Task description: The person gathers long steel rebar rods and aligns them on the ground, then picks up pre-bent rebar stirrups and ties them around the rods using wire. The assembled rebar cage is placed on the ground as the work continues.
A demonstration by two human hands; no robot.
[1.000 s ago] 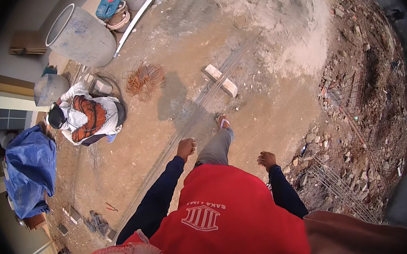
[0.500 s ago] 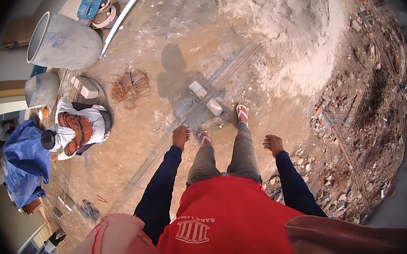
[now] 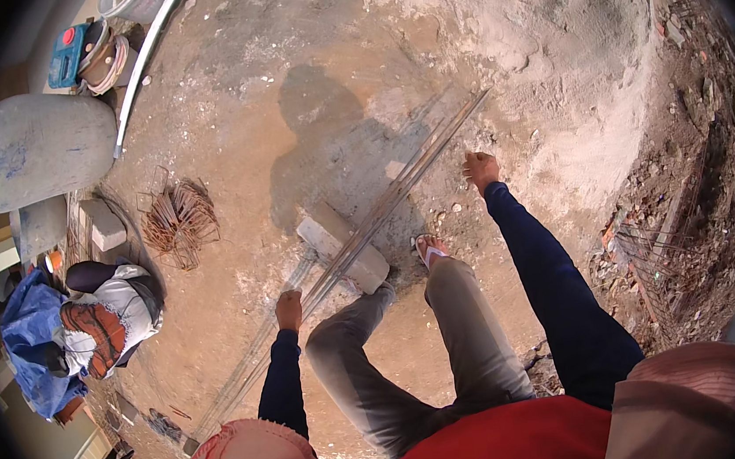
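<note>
A bundle of long thin steel rods [image 3: 407,179] runs diagonally over the dirt, propped on a pale concrete block [image 3: 320,238]. My left hand [image 3: 289,310] hangs beside the rods, left of the block, its fingers curled closed with nothing visible in them. Farther out, my right hand [image 3: 480,170] reaches toward the rods' far end, fingers apart and slightly bent, apart from the metal. My left knee is bent and my left foot is hidden behind the shin near the block; the right foot wears a sandal.
A tangle of rusty wire stirrups [image 3: 179,219] lies to the left. Beyond it stand a large grey tub [image 3: 50,149] and a white pipe [image 3: 148,60]. A co-worker [image 3: 111,320] crouches by a blue tarp [image 3: 28,337]. Sand [image 3: 536,45] and rubble [image 3: 694,224] spread on the right.
I have bent down toward the rods, which appear larger. My right hand has stretched far forward beside their far end; my left hand has come lower beside them. My left knee has bent.
</note>
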